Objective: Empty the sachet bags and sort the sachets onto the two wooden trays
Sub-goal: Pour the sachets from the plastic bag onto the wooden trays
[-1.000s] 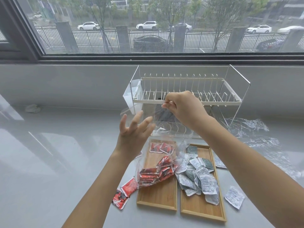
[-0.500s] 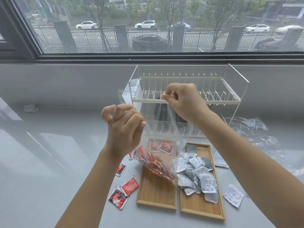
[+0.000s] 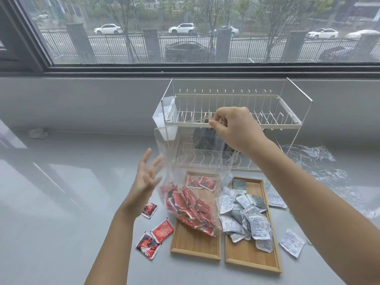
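Right hand: my right hand (image 3: 236, 128) pinches the top edge of a clear, crinkled plastic bag (image 3: 191, 161) between thumb and fingers, holding it up above the left wooden tray.
Left hand: my left hand (image 3: 147, 177) is spread, fingers straight and apart, holding nothing, just left of the bag's side.
Bag: glossy red foil sachets (image 3: 189, 206) bunch in its sagging bottom, over the shallow rectangular left wooden tray (image 3: 193, 245).
Right of that tray: a matching right wooden tray (image 3: 248, 258), touching it, heaped with crumpled grey and white printed sachets (image 3: 244, 214).
Left of that tray: three loose red sachets (image 3: 154, 237) on the smooth grey countertop (image 3: 61, 202).
Behind that tray: a white wire two-tier dish rack (image 3: 232, 120).
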